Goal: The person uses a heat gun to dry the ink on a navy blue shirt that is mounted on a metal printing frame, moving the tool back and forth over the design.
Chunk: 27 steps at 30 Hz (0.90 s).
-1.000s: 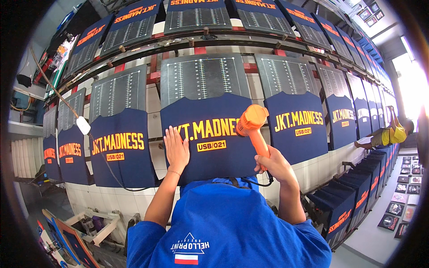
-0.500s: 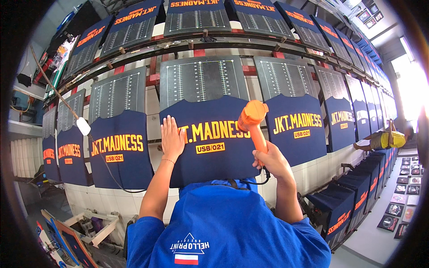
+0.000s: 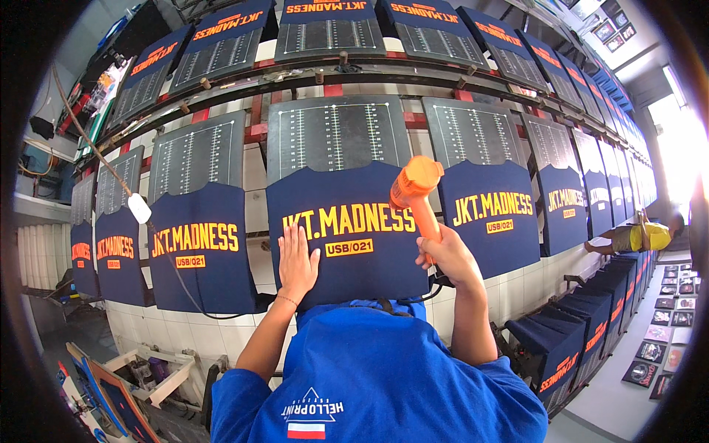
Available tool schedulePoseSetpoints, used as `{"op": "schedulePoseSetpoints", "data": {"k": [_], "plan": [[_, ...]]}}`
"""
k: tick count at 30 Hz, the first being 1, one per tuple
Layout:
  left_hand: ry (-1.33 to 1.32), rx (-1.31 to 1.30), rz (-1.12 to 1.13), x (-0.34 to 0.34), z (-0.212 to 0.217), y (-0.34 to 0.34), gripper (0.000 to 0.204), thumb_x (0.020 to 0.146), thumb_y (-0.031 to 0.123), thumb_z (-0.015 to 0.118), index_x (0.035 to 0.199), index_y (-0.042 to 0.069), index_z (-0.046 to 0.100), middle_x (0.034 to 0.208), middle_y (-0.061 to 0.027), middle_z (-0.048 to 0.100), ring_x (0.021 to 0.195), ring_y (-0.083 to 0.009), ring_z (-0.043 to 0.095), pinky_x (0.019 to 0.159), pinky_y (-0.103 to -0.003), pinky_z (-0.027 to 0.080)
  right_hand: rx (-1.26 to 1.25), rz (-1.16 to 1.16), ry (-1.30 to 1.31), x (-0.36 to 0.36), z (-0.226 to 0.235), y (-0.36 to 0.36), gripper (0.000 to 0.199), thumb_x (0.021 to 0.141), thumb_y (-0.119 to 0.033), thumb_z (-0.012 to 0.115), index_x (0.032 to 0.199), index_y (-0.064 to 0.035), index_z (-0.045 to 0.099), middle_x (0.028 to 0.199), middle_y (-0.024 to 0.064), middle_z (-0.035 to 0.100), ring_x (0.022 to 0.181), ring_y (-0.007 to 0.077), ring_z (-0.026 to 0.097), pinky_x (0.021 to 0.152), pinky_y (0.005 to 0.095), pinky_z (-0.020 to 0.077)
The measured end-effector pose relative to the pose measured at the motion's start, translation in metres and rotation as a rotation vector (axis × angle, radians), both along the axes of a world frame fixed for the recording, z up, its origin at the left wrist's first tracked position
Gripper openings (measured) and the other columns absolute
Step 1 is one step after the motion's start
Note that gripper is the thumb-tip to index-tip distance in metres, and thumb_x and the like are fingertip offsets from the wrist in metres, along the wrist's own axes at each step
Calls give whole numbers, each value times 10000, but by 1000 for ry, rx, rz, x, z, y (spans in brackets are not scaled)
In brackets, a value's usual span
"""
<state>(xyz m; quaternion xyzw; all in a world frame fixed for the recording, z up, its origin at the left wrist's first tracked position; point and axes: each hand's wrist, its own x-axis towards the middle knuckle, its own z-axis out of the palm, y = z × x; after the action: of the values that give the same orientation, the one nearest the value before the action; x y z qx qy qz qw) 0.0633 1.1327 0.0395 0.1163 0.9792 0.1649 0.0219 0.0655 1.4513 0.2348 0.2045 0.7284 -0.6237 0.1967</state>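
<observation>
Shirts on boards: I count about six navy shirts with orange print along the near row; further ones to the right are too small to count.
Upper row: at least four more dark boards hang above, behind a metal rail.
Heat gun: one, orange, in front of the middle shirt, its nozzle toward the print.
Left hand: the left hand lies flat on the middle shirt, fingers wide and pointing up, just left of the small orange label.
Right hand: the right hand is closed around the handle of the heat gun, forearm raised.
Change: against half a second ago, the left hand sits slightly lower on the shirt; the heat gun is almost in the same place.
Other person: one, in yellow, far at the right.
</observation>
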Motion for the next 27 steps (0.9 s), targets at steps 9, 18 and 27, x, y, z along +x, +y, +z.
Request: {"op": "schedulePoseSetpoints", "data": {"k": [9, 18, 27], "plan": [[63, -39, 61, -30, -7, -19, 660, 1028, 345, 440, 1531, -53, 287, 1611, -236, 260, 1515, -379, 202, 1245, -486, 140, 38, -133, -25, 19, -2, 22, 221, 918, -148, 632, 1035, 26, 562, 770, 46, 595, 631, 135, 648, 548, 266, 531], [93, -64, 126, -62, -13, -11, 640, 1038, 335, 418, 1516, -73, 296, 1610, -238, 260, 1516, -372, 198, 1246, -475, 147, -30, -94, 8, 9, -7, 19, 213, 909, -148, 621, 1016, 26, 564, 762, 51, 590, 628, 149, 650, 563, 261, 532], [67, -42, 104, -28, -8, -1, 662, 1017, 313, 446, 1516, -90, 281, 1604, -258, 260, 1511, -397, 203, 1243, -485, 144, -7, -53, -55, 22, 7, 21, 242, 916, -148, 621, 1043, 49, 559, 780, 61, 607, 641, 148, 671, 551, 256, 540]]}}
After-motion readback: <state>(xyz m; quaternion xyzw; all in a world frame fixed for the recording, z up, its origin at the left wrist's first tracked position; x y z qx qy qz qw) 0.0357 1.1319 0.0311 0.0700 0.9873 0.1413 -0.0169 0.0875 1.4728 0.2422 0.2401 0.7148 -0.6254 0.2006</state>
